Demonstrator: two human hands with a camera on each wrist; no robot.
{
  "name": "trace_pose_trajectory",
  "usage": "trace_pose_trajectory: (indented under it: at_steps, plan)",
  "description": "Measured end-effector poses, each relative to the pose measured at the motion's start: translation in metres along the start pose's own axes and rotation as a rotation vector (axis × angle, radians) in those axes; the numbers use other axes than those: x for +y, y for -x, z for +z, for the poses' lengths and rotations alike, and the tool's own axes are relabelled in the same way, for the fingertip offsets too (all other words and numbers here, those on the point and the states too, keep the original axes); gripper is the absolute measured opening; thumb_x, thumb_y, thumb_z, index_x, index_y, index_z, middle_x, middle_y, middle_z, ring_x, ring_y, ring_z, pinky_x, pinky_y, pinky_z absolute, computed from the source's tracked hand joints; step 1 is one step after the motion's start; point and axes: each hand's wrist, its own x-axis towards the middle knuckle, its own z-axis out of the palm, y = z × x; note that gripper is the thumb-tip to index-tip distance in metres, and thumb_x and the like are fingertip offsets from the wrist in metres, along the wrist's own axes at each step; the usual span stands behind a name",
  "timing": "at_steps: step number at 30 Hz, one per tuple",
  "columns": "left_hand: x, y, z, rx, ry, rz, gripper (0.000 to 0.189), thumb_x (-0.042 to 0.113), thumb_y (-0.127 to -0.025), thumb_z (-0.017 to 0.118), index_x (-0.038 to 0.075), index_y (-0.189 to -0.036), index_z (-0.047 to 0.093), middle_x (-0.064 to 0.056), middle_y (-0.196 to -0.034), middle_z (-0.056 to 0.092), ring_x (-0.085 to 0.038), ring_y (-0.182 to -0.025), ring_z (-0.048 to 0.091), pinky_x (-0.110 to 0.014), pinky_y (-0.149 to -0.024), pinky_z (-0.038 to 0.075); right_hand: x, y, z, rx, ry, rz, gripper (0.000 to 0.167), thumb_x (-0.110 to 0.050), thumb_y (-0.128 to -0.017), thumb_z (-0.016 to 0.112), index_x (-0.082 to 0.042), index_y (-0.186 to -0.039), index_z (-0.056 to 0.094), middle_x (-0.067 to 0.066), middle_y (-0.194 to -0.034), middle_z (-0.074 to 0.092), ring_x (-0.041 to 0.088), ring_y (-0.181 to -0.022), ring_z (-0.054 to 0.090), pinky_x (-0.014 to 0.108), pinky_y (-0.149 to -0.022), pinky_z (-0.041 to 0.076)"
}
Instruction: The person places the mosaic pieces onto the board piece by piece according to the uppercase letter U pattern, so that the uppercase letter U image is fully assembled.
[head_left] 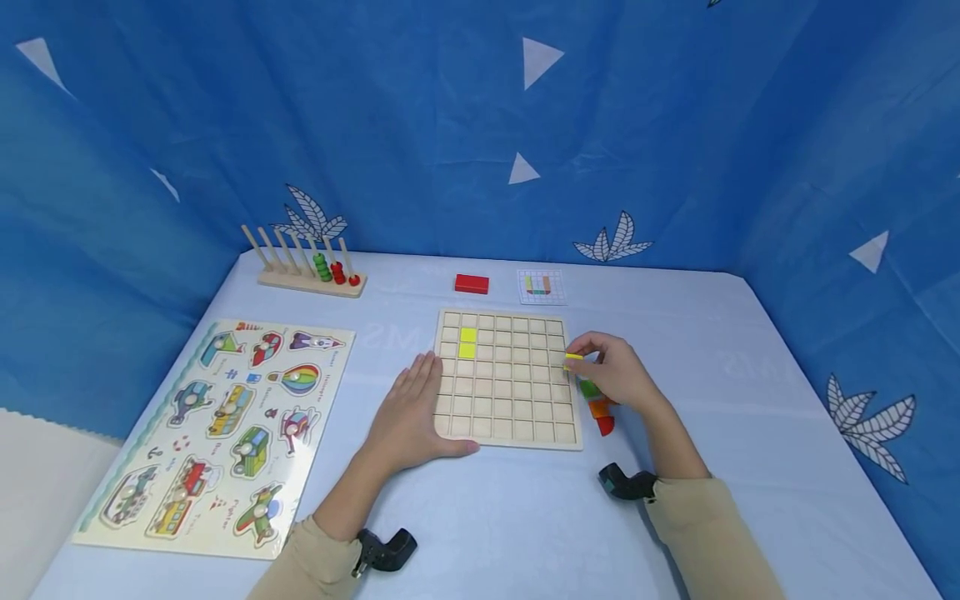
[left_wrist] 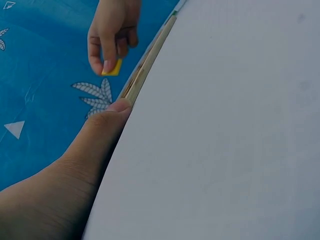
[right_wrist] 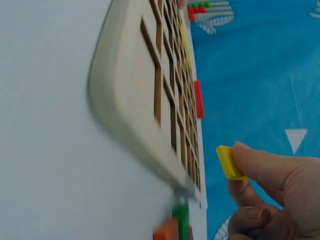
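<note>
A square wooden grid board [head_left: 504,379] lies on the table, with two yellow tiles [head_left: 467,343] set in adjoining cells near its upper left. My left hand [head_left: 408,417] rests along the board's left edge, fingers straight and thumb at the near corner. In the left wrist view the thumb [left_wrist: 117,106] touches the board's side. My right hand [head_left: 611,367] pinches another yellow tile [right_wrist: 229,162] between thumb and fingers, over the board's right edge. Green tiles [head_left: 589,389], orange tiles [head_left: 600,408] and a red tile [head_left: 606,426] lie beside the board, partly under that hand.
A red block [head_left: 472,284] and a pattern card [head_left: 542,287] lie behind the board. At the back left stands a peg rack [head_left: 311,283] with green and red beads. A picture puzzle board [head_left: 217,437] covers the left side. Blue cloth [head_left: 480,125] hangs around the table.
</note>
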Motion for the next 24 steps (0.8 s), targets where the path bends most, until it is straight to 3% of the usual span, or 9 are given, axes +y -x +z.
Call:
trace_pose_trajectory:
  at_steps: [4, 15, 24]
  plan:
    - [-0.001, 0.0, 0.0, -0.002, 0.0, 0.007, 0.14, 0.088, -0.06, 0.065, 0.002, -0.158, 0.013, -0.011, -0.168, 0.009, -0.025, -0.157, 0.006, -0.046, -0.126, 0.015, -0.014, -0.008, 0.016, -0.018, -0.035, -0.031, 0.015, -0.019, -0.09, 0.073, -0.014, -0.104, 0.069, 0.008, -0.107, 0.067, 0.024, -0.079, 0.052, 0.032, -0.065, 0.045]
    - [-0.001, 0.0, -0.001, -0.009, -0.011, 0.009, 0.141, 0.088, -0.059, 0.065, 0.003, -0.158, 0.013, -0.012, -0.168, 0.01, -0.026, -0.156, 0.006, -0.046, -0.126, 0.015, -0.049, -0.026, 0.061, -0.068, -0.081, -0.035, 0.011, -0.022, -0.091, 0.072, -0.019, -0.101, 0.069, 0.0, -0.102, 0.068, 0.021, -0.088, 0.057, 0.033, -0.072, 0.048]
    - [0.0, 0.0, -0.003, -0.011, 0.0, 0.014, 0.14, 0.087, -0.059, 0.066, 0.002, -0.158, 0.015, -0.013, -0.167, 0.011, -0.026, -0.156, 0.007, -0.046, -0.126, 0.015, -0.072, -0.033, 0.088, -0.069, -0.117, -0.046, 0.009, -0.02, -0.09, 0.074, -0.019, -0.098, 0.071, -0.004, -0.097, 0.069, 0.018, -0.096, 0.061, 0.038, -0.087, 0.049]
